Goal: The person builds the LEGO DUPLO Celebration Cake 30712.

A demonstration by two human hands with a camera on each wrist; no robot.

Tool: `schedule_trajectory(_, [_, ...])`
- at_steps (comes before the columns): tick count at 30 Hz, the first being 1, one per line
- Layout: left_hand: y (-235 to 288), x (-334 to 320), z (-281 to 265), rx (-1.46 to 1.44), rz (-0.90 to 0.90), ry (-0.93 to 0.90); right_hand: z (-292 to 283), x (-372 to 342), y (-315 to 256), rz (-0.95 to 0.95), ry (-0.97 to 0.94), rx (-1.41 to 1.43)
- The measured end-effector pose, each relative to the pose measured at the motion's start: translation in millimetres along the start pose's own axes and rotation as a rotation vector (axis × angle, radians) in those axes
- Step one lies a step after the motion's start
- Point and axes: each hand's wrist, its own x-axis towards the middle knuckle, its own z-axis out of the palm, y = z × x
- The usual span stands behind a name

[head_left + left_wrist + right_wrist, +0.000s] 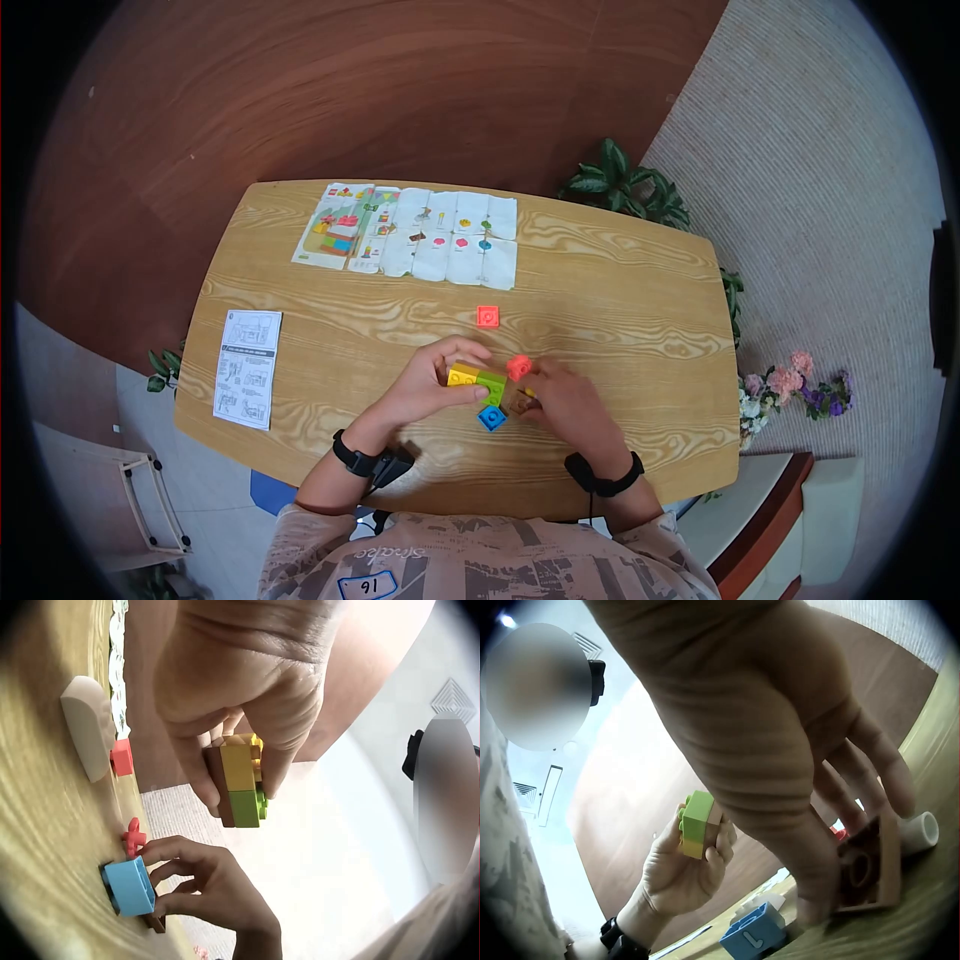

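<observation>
My left hand [425, 385] grips a small stack of joined bricks [241, 776], yellow and green with brown beneath, held above the table. Thumb and fingers clasp it from both sides. At the right, my right hand [570, 405] is low over the wooden table, its thumb and fingertips around a brown brick [874, 870] that shows its hollow underside. Close by are a blue brick [491, 418] with a number 1 on its side [754, 941] and a red flower-shaped piece [134, 837]. A white cylinder [922, 831] lies behind the brown brick.
A red square brick [487, 317] sits farther up the table. In the left wrist view a white rounded piece [86, 727] lies near it. An unfolded picture leaflet [430, 235] is at the table's far side, and a printed sheet [247, 370] at the left.
</observation>
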Motion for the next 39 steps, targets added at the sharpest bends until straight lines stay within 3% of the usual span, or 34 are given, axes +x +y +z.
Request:
schedule_trajectory(4, [-3, 1, -4, 0.037, -0.011, -0.018, 6, 3, 1, 0.053, -0.053, -0.004])
schedule_trajectory(10, [-1, 1, -2, 0.010, -0.006, -0.020, 6, 3, 5, -0.057, -0.028, 0.029])
schedule_trajectory(16, [-8, 2, -5, 0.045, -0.006, -0.006, -1, 4, 3, 0.004, -0.016, 0.123])
schedule_trajectory(28, [-4, 1, -4, 0.025, -0.013, -0.001, 8, 7, 6, -0.045, 0.022, 0.168])
schedule_trajectory(34, [-5, 2, -3, 0.000, 0.008, -0.008, 2, 9, 6, -0.198, 0.060, 0.278])
schedule_trajectory(39, [-4, 2, -2, -0.024, -0.020, -0.002, -15, 4, -8, 0.002, 0.087, 0.571])
